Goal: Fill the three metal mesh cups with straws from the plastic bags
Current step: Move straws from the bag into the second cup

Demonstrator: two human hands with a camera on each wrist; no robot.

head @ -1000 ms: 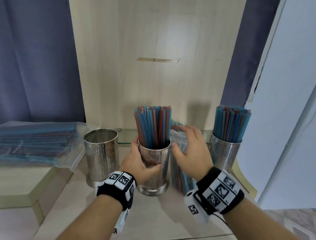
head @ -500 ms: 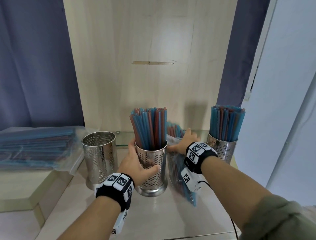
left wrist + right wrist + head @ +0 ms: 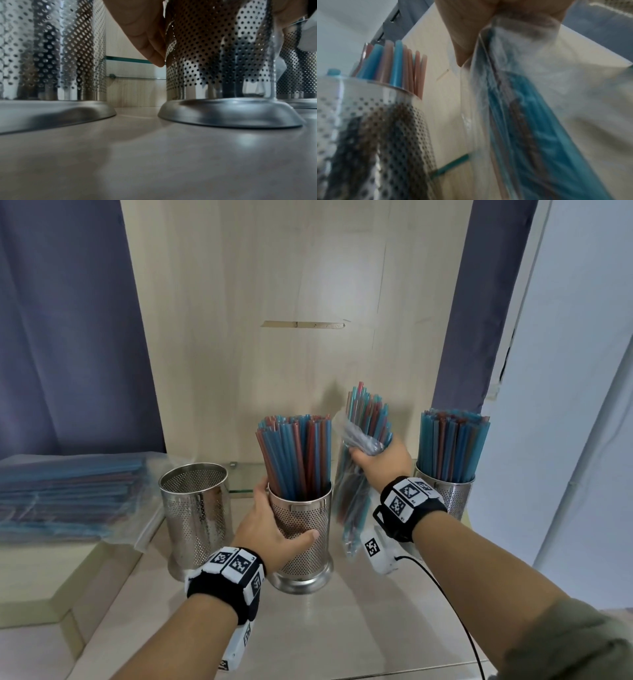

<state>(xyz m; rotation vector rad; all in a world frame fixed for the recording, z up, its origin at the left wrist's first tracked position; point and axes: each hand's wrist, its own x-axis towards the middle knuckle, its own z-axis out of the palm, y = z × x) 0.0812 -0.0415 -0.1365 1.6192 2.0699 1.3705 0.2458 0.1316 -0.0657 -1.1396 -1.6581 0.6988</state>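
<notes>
My left hand (image 3: 270, 529) wraps the middle cup (image 3: 301, 539) steady; my right hand (image 3: 380, 463) clutches the bag (image 3: 352, 494), probably to lift straws (image 3: 368, 412) out.

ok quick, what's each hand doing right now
Left hand: grips the middle mesh cup, fingers wrapped round its wall.
Right hand: holds a plastic bag of straws, lifted upright.
</notes>
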